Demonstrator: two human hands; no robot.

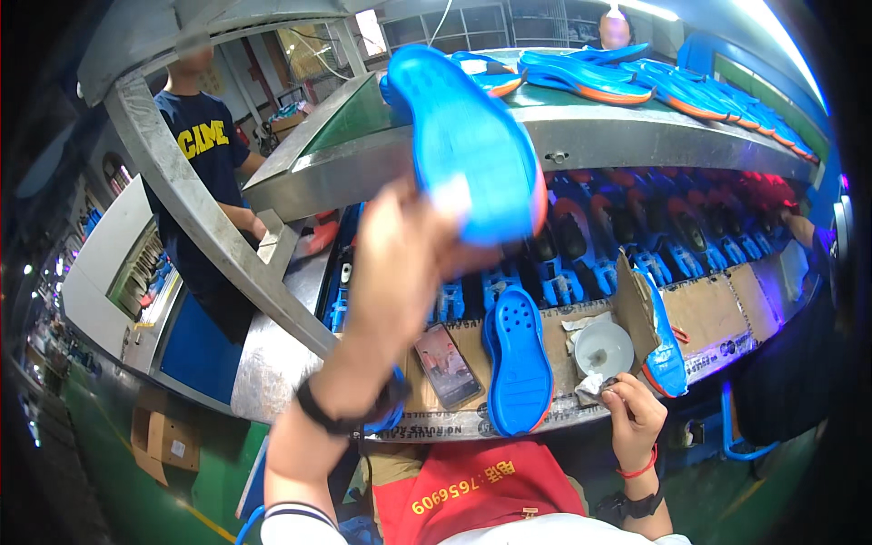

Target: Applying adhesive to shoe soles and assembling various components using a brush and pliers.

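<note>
My left hand (404,245), raised and blurred, grips a blue shoe sole (472,145) with an orange edge. It is held up in front of the metal shelf, its hollow inside facing me. Down at the bench edge, my right hand (636,411) is closed in a pinch on a small white rag (592,385). Just beyond it is a round white bowl (603,350) with some residue inside. Another pair of blue soles (520,363) lies stacked on the cardboard-covered bench before me. One more blue sole (665,336) leans against an upright cardboard piece right of the bowl.
A phone (447,365) lies left of the stacked soles. Blue soles with orange edges (590,82) line the green-topped upper shelf (363,113). Shoes on blue holders (599,236) fill the space beneath. A slanted metal post (204,200) stands left; another person (200,127) is behind it.
</note>
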